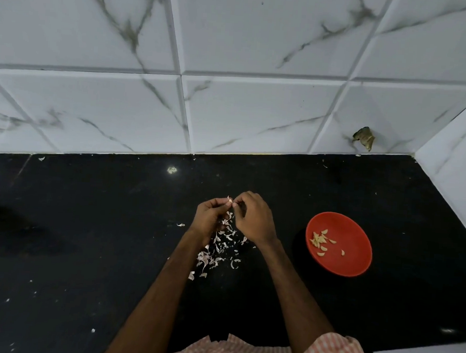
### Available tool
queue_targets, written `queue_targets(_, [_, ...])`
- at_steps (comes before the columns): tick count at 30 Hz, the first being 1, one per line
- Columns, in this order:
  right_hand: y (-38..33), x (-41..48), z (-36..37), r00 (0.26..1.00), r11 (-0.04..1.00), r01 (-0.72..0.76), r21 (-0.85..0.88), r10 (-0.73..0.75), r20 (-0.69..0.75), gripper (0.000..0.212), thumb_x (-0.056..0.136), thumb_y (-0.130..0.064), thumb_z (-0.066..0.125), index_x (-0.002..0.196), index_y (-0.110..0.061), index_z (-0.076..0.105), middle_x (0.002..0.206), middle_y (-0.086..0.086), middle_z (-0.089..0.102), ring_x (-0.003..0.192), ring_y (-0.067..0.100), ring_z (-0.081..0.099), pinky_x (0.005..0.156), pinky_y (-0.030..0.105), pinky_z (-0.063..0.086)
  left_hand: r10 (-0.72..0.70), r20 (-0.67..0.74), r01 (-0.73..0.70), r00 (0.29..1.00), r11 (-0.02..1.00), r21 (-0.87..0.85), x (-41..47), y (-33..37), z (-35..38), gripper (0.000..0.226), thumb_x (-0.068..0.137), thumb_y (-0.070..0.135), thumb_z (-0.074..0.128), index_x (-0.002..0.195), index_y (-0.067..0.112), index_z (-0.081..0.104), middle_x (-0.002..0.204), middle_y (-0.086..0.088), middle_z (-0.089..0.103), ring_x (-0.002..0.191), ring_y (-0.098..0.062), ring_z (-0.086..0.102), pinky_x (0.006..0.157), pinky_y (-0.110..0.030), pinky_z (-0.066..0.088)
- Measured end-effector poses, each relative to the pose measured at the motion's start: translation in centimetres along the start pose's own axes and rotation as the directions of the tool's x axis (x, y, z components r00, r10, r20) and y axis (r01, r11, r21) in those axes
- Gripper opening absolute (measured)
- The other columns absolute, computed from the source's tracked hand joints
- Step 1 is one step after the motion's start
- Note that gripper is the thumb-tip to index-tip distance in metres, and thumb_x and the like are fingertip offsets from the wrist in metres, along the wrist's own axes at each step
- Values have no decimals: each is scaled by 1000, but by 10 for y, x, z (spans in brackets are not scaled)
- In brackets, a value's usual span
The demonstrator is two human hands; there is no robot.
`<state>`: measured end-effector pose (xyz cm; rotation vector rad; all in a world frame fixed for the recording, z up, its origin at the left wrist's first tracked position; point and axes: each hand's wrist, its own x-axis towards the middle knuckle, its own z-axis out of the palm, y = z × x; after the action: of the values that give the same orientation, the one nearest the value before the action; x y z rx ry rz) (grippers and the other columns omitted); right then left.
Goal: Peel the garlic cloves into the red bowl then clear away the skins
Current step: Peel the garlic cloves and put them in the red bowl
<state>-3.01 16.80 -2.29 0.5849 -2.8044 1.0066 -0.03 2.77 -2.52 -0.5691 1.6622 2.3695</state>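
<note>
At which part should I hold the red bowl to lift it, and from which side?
Probably pinch the red bowl at its near right rim, coming from above with the right hand, which is closest. The bowl is shallow and sits upright, so the rim is open all round; the peeled cloves lie in its left half, so a thumb there touches none.

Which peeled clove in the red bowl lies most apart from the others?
The small clove lying alone at right; the others cluster at left.
</note>
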Motion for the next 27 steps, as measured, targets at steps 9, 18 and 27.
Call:
queue_targets(9, [1,0,-4,998,997,-56,-62,58,31,8,86,-29,67,83,-22,66,82,-10,63,76,6,57,65,26,45,223,53,-229,973,930,289,0,3,0,13,93,-2,61,103,-10,65,85,-10,66,52,1,58,45,-11,44])
queue_targets(18, [4,0,-6,992,991,-123,61,123,4,10,83,-31,71,78,-23,67,77,-12,61,68,4,56,61,24,44,247,88,-262,965,914,311,-1,0,-5,12,93,9,65,100,0,69,87,-16,66,52,-11,50,39,-21,42])
queue_targets(27, [9,2,-1,981,916,-196,349,184,68,6,86,-31,68,88,-25,72,82,-14,69,76,5,65,72,39,58,157,0,-155,988,978,140,-5,3,-2,12,91,11,68,98,2,68,72,1,68,52,-8,49,40,-21,35])
